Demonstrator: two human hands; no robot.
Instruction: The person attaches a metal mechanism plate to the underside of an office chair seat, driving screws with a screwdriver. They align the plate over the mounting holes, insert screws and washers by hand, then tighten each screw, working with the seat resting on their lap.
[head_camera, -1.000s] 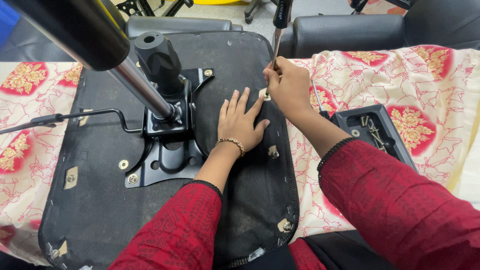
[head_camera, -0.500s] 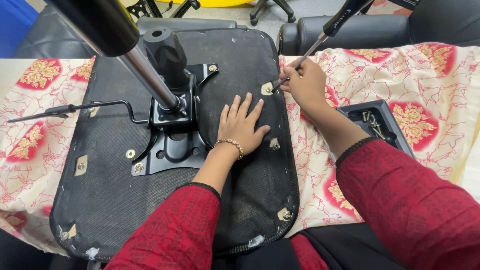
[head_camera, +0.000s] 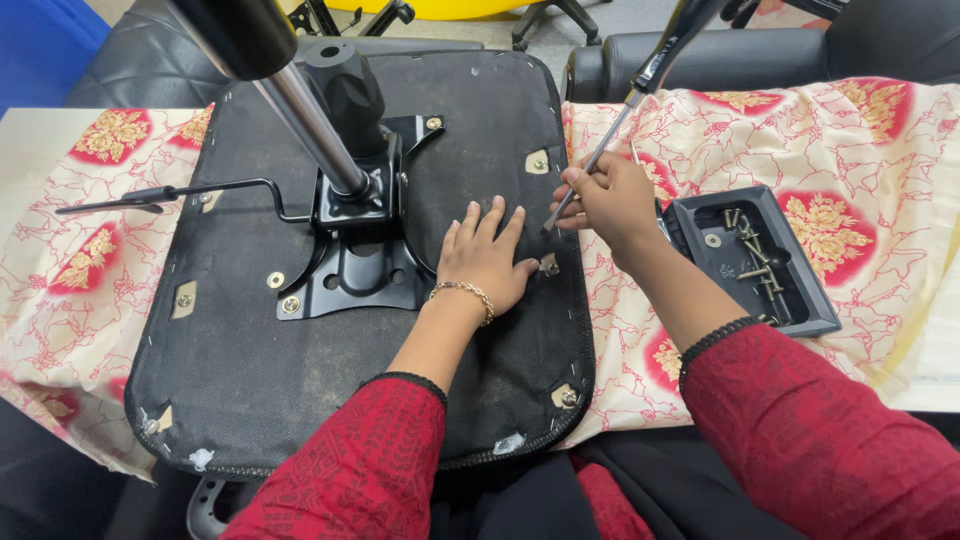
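We see the right hand (head_camera: 612, 203) closed around the thin metal shaft of a long screwdriver with a black handle (head_camera: 640, 85), fingers pinched on the shaft low down, near the tip. The screwdriver's long axis runs on a slant: its tip points down and to the left, toward the right edge of the upturned black fabric-covered chair seat (head_camera: 250, 350), while the handle rises up and to the right, out past the top of the view. We cannot tell whether the tip touches the seat, since the fingers partly cover it.

The left hand (head_camera: 485, 262) holds nothing; it lies flat and open, fingers spread, palm pressed on the seat's underside just left of the right hand. A gold bracelet (head_camera: 462, 292) sits at its wrist. Just beside its thumb is a small fitting with a screw (head_camera: 548, 266) near the seat's edge.

Left of the left hand, a black metal mounting plate (head_camera: 355, 270) is fixed to the seat, with a shiny steel gas-lift column (head_camera: 305, 120) rising from it and a thin black lever rod (head_camera: 170, 192) reaching left.

The seat lies on a cream cloth with red floral print (head_camera: 860, 130). To the right, on the cloth, a shallow black plastic tray (head_camera: 705, 215) holds loose screws (head_camera: 752, 262).
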